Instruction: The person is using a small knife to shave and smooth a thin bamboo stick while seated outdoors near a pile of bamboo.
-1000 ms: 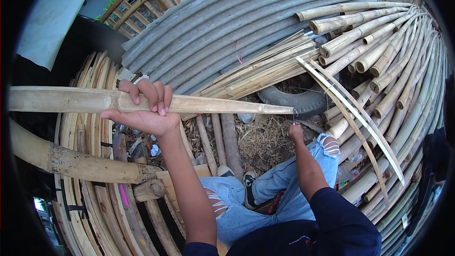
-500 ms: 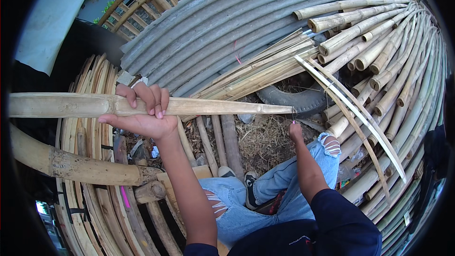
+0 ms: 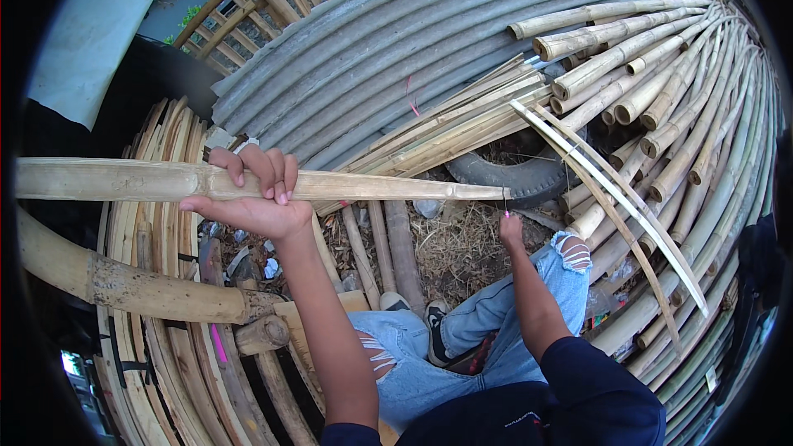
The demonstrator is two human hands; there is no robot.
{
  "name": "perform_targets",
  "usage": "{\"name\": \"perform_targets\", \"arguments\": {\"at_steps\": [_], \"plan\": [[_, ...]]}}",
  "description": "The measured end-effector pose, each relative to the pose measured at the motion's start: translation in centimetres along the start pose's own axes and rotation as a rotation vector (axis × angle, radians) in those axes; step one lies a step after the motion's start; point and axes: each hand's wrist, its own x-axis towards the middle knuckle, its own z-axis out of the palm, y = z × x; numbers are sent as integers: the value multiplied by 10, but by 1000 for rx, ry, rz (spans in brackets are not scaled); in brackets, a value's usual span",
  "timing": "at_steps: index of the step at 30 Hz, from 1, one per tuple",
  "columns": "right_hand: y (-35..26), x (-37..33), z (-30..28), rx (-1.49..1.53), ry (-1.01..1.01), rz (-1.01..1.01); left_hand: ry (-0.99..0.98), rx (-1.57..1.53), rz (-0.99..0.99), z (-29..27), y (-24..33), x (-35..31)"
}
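Note:
My left hand (image 3: pixel 260 190) is wrapped round a long split bamboo strip (image 3: pixel 363 185), palm up, thumb along its lower edge. The strip lies level across the view and tapers to its right end. At that narrow end, my right hand (image 3: pixel 511 231) is closed on a thin dark tool with a pink handle (image 3: pixel 507 214). Its slim blade-like part stands upright against the tip of the strip. Most of the handle is hidden in my fist, so the tool's exact kind cannot be made out.
Whole bamboo poles (image 3: pixel 661 107) are stacked on the right, with two pale curved strips (image 3: pixel 615 198) leaning there. An old tyre (image 3: pixel 512 177) lies by corrugated sheeting (image 3: pixel 396 41). Split bamboo bundles (image 3: pixel 454 120) rest beside it. A thick bamboo rail (image 3: pixel 165 293) crosses at left.
My right hand and the thin tool have shifted slightly left at the strip's tip. The strip has risen a little at its left end. Both hands keep their hold.

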Motion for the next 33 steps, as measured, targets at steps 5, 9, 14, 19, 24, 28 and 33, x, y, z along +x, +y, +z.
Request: {"name": "perform_targets", "arguments": {"at_steps": [5, 9, 14, 19, 24, 28, 33], "plan": [[50, 41, -2, 208, 24, 237, -95, -23, -1, 15, -9, 0], [14, 4, 1, -89, -27, 134, -88, -6, 7, 3, -1, 2], [26, 10, -7, -88, 89, 162, -14, -13, -31, 10, -4, 2], [4, -10, -11, -138, 124, 66, 77, 44, 12, 1, -3, 4], [32, 13, -13, -134, 82, 55, 43, -5, -2, 2, -4, 5], [39, 14, -5, -77, 119, 81, -76, -81, -43, -12, -5, 7], [5, -6, -11, -119, 92, 41, -1, -42, -25, -46, -2, 17]]}}
